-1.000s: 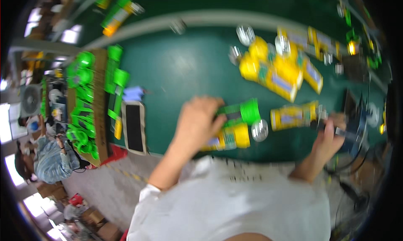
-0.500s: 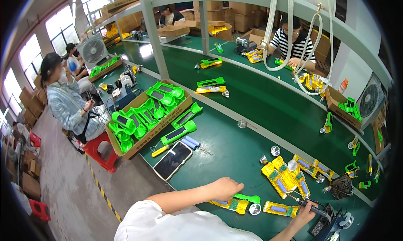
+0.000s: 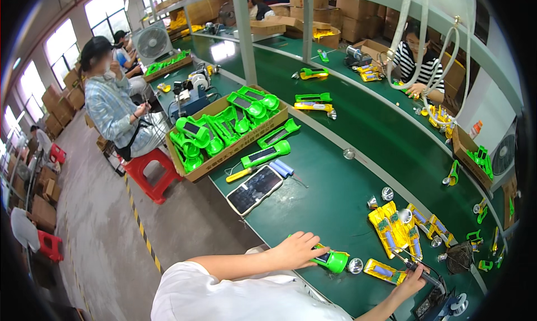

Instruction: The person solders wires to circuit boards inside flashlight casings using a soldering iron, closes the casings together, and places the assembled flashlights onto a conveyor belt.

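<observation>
My left hand (image 3: 297, 249) is closed over a green flashlight housing (image 3: 336, 262) with a dark panel on its upper face. A round silver reflector (image 3: 355, 265) shows at the housing's wide end. To the right, my right hand (image 3: 410, 283) grips a soldering iron (image 3: 428, 275), its thin end slanting up and left toward the yellow parts. Just left of that hand lies a yellow flashlight half (image 3: 382, 270) with a blue-purple battery cell and a green circuit board. Beyond it, several more yellow halves (image 3: 387, 227) with cells are bunched together.
A carton (image 3: 240, 141) of green housings stands at the bench's left edge. Near it lie a phone (image 3: 255, 190), a yellow-handled screwdriver (image 3: 240, 174) and blue cells (image 3: 281, 168). A wire coil (image 3: 460, 258) and solder spool (image 3: 458, 305) are at right. Co-workers sit beyond.
The whole view has shifted, moving the scene rightward. Under my left hand, the green housing has turned from edge-on to panel-up, covering the yellow half there. My right hand still holds the soldering iron.
</observation>
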Tool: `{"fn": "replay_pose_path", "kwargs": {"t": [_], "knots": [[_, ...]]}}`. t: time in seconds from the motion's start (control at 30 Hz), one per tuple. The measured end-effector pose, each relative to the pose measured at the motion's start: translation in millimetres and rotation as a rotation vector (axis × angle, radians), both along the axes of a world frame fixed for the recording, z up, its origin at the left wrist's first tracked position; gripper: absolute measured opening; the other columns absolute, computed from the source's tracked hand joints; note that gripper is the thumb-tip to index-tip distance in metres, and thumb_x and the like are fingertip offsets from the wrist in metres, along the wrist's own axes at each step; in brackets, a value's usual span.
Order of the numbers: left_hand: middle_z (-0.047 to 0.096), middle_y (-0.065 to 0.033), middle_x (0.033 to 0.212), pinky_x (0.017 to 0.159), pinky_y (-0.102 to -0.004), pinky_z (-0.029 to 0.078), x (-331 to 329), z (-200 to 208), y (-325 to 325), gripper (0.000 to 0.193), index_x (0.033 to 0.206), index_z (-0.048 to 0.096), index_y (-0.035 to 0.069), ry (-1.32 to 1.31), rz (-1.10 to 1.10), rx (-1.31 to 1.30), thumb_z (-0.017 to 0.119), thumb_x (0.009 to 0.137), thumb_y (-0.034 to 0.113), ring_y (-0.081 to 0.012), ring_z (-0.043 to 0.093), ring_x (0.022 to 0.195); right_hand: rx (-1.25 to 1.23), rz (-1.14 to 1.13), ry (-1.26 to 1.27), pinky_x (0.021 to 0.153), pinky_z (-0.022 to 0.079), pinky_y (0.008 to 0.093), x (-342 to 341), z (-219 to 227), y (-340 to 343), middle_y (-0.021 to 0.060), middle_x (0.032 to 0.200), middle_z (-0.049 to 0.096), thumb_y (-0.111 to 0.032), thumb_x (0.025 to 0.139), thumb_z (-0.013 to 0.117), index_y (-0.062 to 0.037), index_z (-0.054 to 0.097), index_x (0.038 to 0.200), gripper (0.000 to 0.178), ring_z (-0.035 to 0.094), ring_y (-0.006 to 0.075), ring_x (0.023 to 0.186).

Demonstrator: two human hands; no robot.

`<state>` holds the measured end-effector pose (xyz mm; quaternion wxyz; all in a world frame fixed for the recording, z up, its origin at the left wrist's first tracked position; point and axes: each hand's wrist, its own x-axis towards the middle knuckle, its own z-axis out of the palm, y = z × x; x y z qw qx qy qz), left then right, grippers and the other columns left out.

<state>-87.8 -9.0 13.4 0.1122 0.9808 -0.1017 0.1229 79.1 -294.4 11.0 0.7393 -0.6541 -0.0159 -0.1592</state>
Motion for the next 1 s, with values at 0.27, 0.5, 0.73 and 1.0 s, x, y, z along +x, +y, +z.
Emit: {"fn": "replay_pose_path", "kwargs": {"t": [0.27,0.5,0.73,1.0], "knots": [[0.046,-0.0025,0.084,0.065,-0.0293,0.036,-0.3,-0.2,1.8,0.045,0.112,0.045,0.015,-0.027,0.067,-0.065,0.058,0.073,0.033,-0.0166,0.045,0.078,-0.054,0.039,0.001,0.058,0.038,0.0209,-4.0,-1.7,3.8,0.004,0.079,0.049,-0.018,0.085,0.048,-0.0016,0.047,0.088,0.017,0.047,0.0093,0.068],[0.046,-0.0028,0.085,0.065,-0.0287,0.036,5.4,-2.5,17.3,0.045,0.112,0.045,0.013,0.059,-0.038,-0.06,0.056,0.075,0.036,-0.0167,0.046,0.079,0.002,-0.046,-0.037,0.051,0.032,0.0185,-2.4,-1.6,11.9,-0.0007,0.069,0.046,-0.015,0.085,0.047,-0.0027,0.047,0.085,0.012,0.039,0.0043,0.057],[0.046,-0.0024,0.086,0.067,-0.0281,0.036,-3.0,-9.1,19.7,0.055,0.114,0.043,0.012,0.005,-0.086,-0.068,0.058,0.071,0.042,-0.0158,0.046,0.082,-0.083,0.006,-0.021,0.052,0.033,0.0185,7.1,-15.3,-4.9,-0.0001,0.072,0.047,-0.016,0.085,0.048,-0.0036,0.047,0.084,0.012,0.041,0.005,0.06],[0.047,-0.0027,0.084,0.068,-0.0284,0.039,6.7,-12.0,20.2,0.061,0.116,0.041,0.012,0.075,-0.118,0.025,0.06,0.067,0.043,-0.0171,0.048,0.081,-0.056,0.048,-0.035,0.054,0.036,0.0196,-4.9,-4.5,9.1,0.0015,0.075,0.049,-0.014,0.085,0.048,-0.0034,0.047,0.086,0.011,0.045,0.0059,0.062]]}}
